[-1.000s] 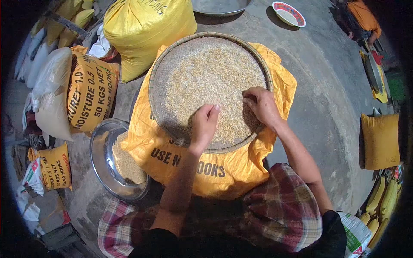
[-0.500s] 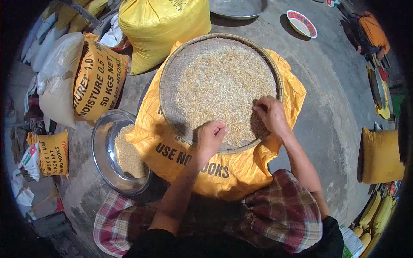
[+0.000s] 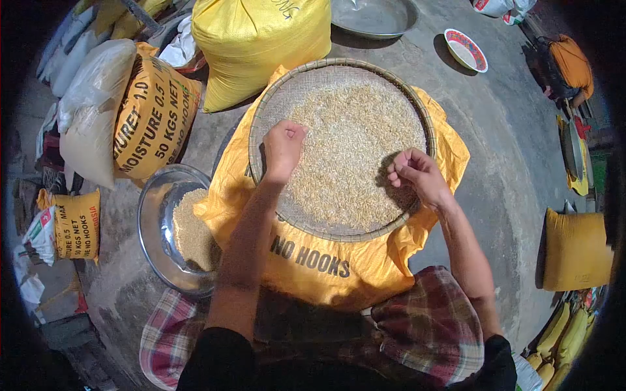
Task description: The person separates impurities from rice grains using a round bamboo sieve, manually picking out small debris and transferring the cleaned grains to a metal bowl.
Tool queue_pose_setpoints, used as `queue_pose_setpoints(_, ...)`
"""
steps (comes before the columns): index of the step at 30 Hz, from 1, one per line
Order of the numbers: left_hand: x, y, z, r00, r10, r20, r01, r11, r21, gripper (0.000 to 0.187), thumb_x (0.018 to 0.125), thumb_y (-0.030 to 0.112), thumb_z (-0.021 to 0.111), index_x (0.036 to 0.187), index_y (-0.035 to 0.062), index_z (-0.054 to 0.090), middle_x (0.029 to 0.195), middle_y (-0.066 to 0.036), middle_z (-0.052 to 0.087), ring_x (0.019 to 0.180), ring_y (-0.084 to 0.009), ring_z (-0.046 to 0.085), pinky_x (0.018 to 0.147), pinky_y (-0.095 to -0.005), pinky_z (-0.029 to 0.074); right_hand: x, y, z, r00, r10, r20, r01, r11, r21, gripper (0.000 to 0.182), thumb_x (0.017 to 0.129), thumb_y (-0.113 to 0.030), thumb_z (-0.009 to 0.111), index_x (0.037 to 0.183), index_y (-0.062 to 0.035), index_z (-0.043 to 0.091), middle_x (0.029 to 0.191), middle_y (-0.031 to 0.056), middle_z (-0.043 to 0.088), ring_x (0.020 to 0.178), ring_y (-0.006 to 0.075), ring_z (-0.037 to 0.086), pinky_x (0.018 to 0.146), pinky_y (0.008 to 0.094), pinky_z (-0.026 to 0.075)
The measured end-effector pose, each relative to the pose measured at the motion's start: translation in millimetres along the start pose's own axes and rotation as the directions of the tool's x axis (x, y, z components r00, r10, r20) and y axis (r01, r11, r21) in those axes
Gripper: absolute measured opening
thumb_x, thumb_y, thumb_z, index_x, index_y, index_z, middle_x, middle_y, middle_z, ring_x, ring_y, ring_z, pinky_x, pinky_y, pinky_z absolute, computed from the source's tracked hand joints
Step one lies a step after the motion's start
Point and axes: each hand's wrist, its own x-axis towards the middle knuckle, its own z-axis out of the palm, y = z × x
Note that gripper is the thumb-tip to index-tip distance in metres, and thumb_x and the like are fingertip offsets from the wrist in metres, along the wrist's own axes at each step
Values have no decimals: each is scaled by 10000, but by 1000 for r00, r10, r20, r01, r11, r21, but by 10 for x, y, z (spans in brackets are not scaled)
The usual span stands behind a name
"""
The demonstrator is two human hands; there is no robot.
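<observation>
Pick lightly at the grain (image 3: 362, 153), spread thin beneath the fingers (image 3: 295, 130) in the woven tray (image 3: 297, 91). Press thumb to fingertips, as on the left hand (image 3: 283, 150); curl loosely, as on the right hand (image 3: 422, 177). Cannot tell of anything pinched. Avoid jolting the orange sack (image 3: 310, 258) underneath.

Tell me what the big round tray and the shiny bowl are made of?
Tray: probably woven bamboo, matte; fine weave shows, and bindings ring its rim. Bowl: looks like polished metal, perhaps steel; bright reflections gleam on its wall.
</observation>
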Motion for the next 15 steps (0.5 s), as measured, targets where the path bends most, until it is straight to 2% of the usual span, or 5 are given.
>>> queue_pose_setpoints(3, 137, 126, -179, 960, -45, 278, 16, 994, 106, 253, 736, 283, 663, 758, 34, 626, 655, -138, 610, 615, -237, 592, 600, -339, 455, 231, -146, 24, 999, 40, 13, -40, 999, 18, 49, 850, -30, 527, 891, -4, 532, 743, 37, 571, 656, 103, 552, 602, 223, 470)
queue_pose_setpoints(5, 262, 139, -345, 933, -17, 361, -34, 990, 136, 249, 730, 282, 660, 742, 36, 626, 658, -133, 613, 618, -229, 594, 596, -335, 457, 474, -287, 59, 986, 103, 132, -61, 956, -286, 63, 836, -81, 566, 833, -20, 552, 725, 24, 567, 639, 88, 536, 540, 204, 417)
queue_pose_setpoints(9, 442, 40, -729, 812, 31, 583, -232, 933, 275, 187, 709, 232, 675, 737, 52, 628, 653, -49, 605, 609, -129, 550, 607, -284, 454, 1108, -413, 331, 977, 7, 214, 90, 893, -441, 56, 799, -68, 605, 809, -25, 571, 710, 3, 571, 610, 69, 510, 508, 194, 396)
queue_pose_setpoints(11, 469, 114, -834, 812, -45, 582, -176, 931, 318, 157, 690, 197, 675, 743, 56, 630, 673, -50, 613, 647, -134, 564, 637, -280, 459, 1333, -490, 606, 966, 54, 254, 78, 873, -482, 58, 789, -64, 615, 813, -26, 578, 713, -3, 573, 612, 64, 505, 514, 197, 401)
queue_pose_setpoints(15, 557, 75, -666, 889, 58, 455, -134, 982, 137, 151, 675, 147, 681, 774, 49, 625, 696, -57, 608, 663, -149, 566, 644, -287, 463, 1652, -385, 1119, 940, -177, 291, 331, 680, -655, 153, 668, -62, 694, 800, -38, 620, 773, 45, 639, 694, 116, 585, 660, 257, 471)
